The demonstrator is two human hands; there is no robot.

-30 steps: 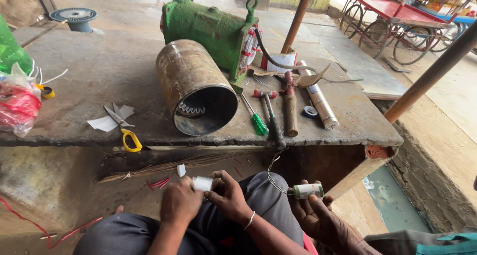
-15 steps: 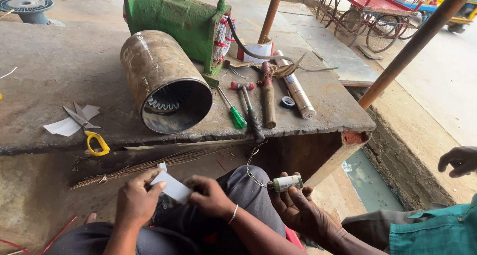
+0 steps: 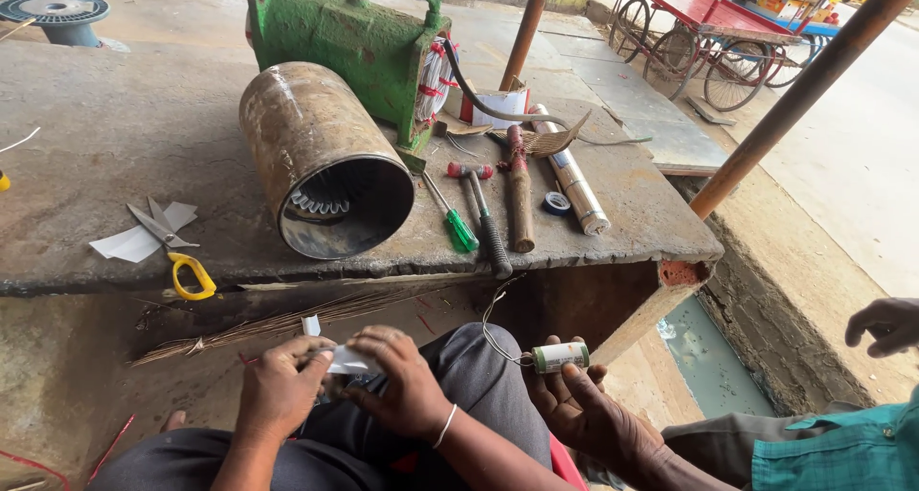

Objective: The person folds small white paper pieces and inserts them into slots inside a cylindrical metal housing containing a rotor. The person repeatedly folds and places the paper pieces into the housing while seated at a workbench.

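Down below the stone slab [image 3: 593,247], both hands pinch one white paper strip [image 3: 347,360] over the lap. Left hand [image 3: 280,392] clamps the near end, one corner poking up; right hand [image 3: 402,390] closes on the far end. Judged thin, light, easily creased or torn, so best held flat by its edges with fingertips. A co-worker's hand [image 3: 584,410], right of the strip, lies open under a small spool [image 3: 560,356] of wire.

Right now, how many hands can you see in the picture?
4. The person's left hand and right hand pinch a white paper strip over the lap. A co-worker's hand holds a small spool; another hand is at the right edge. Others may be hidden.
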